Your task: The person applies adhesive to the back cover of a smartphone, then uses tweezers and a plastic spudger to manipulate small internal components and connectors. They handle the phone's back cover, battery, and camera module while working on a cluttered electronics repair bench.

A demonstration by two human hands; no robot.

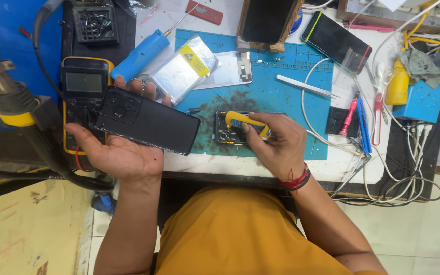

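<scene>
My left hand (pixel 113 153) lies palm up at the left of the bench and holds a black phone back cover (pixel 146 120) with camera cutouts, lying flat across the fingers. My right hand (pixel 276 145) rests on the blue work mat (pixel 291 102) and grips a yellow and blue tool (pixel 245 122), laid over an opened phone body (pixel 227 135) with its inner parts showing. The tool's tip is hidden by my fingers.
A yellow multimeter (pixel 82 84) sits under my left fingers. A blue screwdriver (pixel 141 55), a silver pouch (pixel 184 71), a bare frame plate (pixel 232 69), tweezers (pixel 304 85), two dark phones (pixel 334 38), hand tools (pixel 362 119), white cables (pixel 383 173) and a hot-air nozzle (pixel 3 94) crowd the bench.
</scene>
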